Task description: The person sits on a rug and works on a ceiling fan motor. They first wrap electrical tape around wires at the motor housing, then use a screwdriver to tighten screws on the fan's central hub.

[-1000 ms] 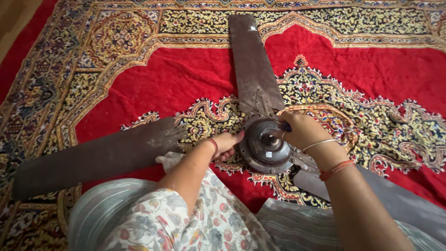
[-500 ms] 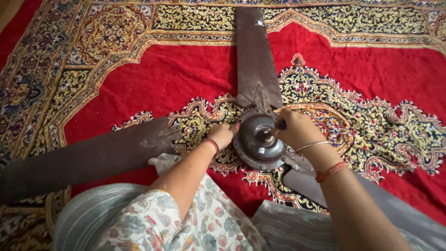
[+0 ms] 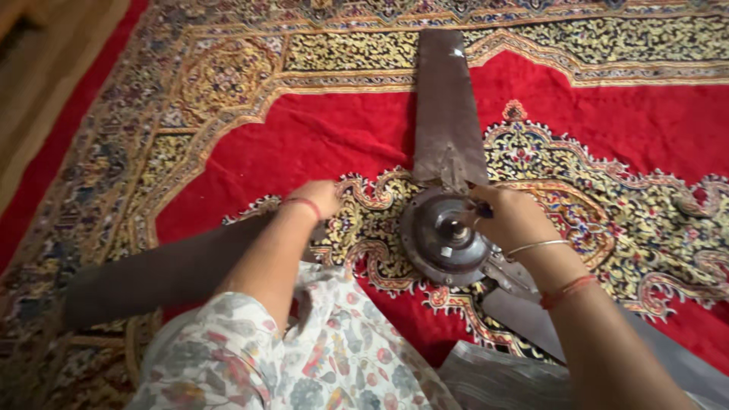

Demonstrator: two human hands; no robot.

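Observation:
A brown ceiling fan lies flat on a red patterned carpet (image 3: 319,137). Its round metal hub (image 3: 439,241) sits in the middle. One blade (image 3: 448,114) points away from me, a second blade (image 3: 167,273) runs to the left, and a third blade (image 3: 531,323) runs to the lower right under my forearm. My left hand (image 3: 319,199) grips the inner end of the left blade, its fingers curled out of sight. My right hand (image 3: 510,219) rests on the hub's right rim, closed around a small dark tool (image 3: 483,208).
My knees, in floral cloth (image 3: 319,357) and grey striped cloth (image 3: 501,380), are at the bottom of the view, against the fan. A strip of wooden floor (image 3: 45,68) shows beyond the carpet's left border.
My left hand has left the hub's left side and moved out to the root of the left blade. The right hand stays at the hub. The view has shifted slightly.

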